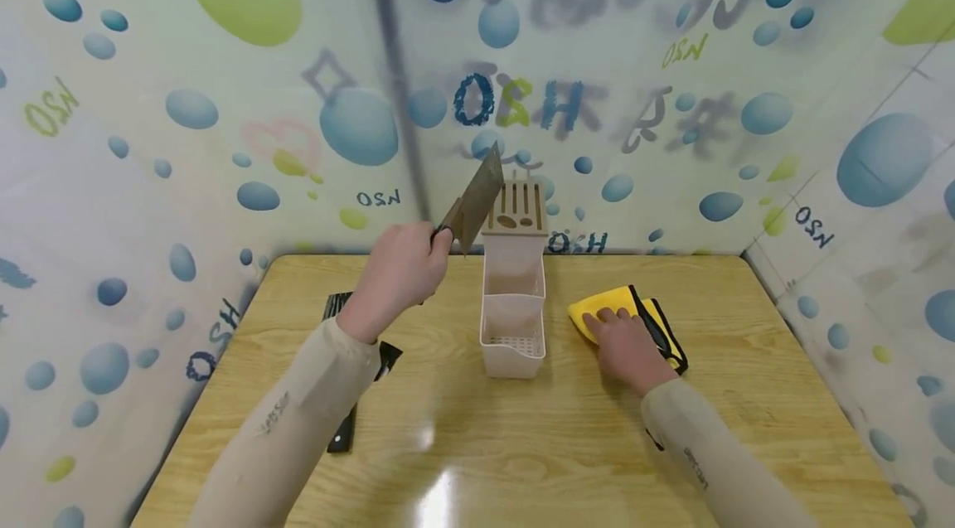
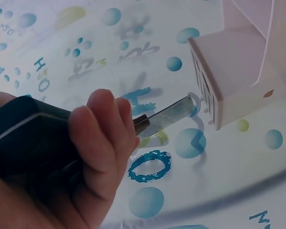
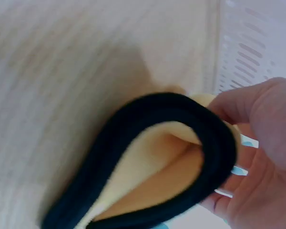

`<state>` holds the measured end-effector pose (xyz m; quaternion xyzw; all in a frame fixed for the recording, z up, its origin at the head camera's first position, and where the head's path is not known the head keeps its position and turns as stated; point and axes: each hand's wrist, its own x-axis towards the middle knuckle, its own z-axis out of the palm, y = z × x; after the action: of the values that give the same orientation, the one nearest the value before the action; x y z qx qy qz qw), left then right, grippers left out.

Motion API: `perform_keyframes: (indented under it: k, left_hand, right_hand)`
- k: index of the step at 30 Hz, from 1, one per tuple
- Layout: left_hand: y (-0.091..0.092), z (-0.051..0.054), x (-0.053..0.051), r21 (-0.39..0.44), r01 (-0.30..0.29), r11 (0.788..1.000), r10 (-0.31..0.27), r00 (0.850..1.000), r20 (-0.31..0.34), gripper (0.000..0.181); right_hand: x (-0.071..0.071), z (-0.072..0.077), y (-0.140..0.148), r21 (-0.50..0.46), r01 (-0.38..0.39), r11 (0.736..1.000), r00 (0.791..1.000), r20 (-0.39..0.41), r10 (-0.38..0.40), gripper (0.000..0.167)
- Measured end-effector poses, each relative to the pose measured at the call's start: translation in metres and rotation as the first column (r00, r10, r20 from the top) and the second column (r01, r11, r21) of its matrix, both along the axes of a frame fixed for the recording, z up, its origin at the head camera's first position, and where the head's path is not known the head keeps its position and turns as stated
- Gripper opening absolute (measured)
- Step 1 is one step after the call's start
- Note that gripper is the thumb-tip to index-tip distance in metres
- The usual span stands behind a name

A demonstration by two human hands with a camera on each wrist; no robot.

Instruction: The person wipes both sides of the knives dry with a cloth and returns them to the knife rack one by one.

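My left hand (image 1: 399,275) grips a cleaver by its dark handle (image 2: 28,129), the blade (image 1: 483,190) pointing up and away. The blade stands beside the brown slotted top (image 1: 518,209) of a pale pink knife holder (image 1: 513,362), overlapping its left edge in the head view. Most of the handle is hidden by fingers. Right of the holder, my right hand (image 1: 630,350) holds a folded yellow cloth (image 1: 615,302) with black edging, thumb on one side and fingers on the other in the right wrist view. The cloth's fold (image 3: 164,167) gapes open there.
Left on the wooden table (image 1: 448,428), partly under my left forearm, lie a black ribbed piece (image 1: 338,303), a black pointed piece (image 1: 389,356) and a black handle (image 1: 341,434). Patterned walls (image 1: 298,180) close in the back and both sides.
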<state>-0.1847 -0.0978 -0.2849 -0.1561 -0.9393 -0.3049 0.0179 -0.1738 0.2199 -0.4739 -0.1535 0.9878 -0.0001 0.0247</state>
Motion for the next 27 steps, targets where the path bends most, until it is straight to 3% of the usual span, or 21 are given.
perform_keyframes:
  k: [7,11,15,20,27]
  left_hand:
    - [0.004,0.011,-0.005,-0.089,-0.012,0.996,0.008,0.999,-0.048,0.052]
    - [0.005,0.018,-0.008,-0.136,-0.021,0.990,0.014,0.998,-0.057,0.053]
    - [0.005,0.024,-0.010,-0.175,-0.029,0.984,0.017,0.998,-0.067,0.055]
    - [0.006,0.030,-0.015,-0.233,-0.027,0.972,0.007,0.996,-0.085,0.056]
    - [0.006,0.039,-0.021,-0.265,-0.012,0.964,0.009,1.000,-0.011,0.056]
  right_hand:
    - [-0.011,0.020,0.002,-0.068,-0.087,0.994,0.989,-0.126,0.078,0.029]
    - [-0.016,0.036,-0.003,-0.154,-0.111,0.982,0.985,-0.146,0.089,0.028]
    - [-0.021,0.048,-0.009,-0.271,-0.097,0.958,0.992,-0.099,0.072,0.032]
    - [-0.025,0.055,-0.016,-0.395,-0.022,0.918,0.999,0.034,0.039,0.042]
    - [-0.033,0.051,-0.027,-0.502,0.030,0.864,0.991,0.130,0.041,0.052]
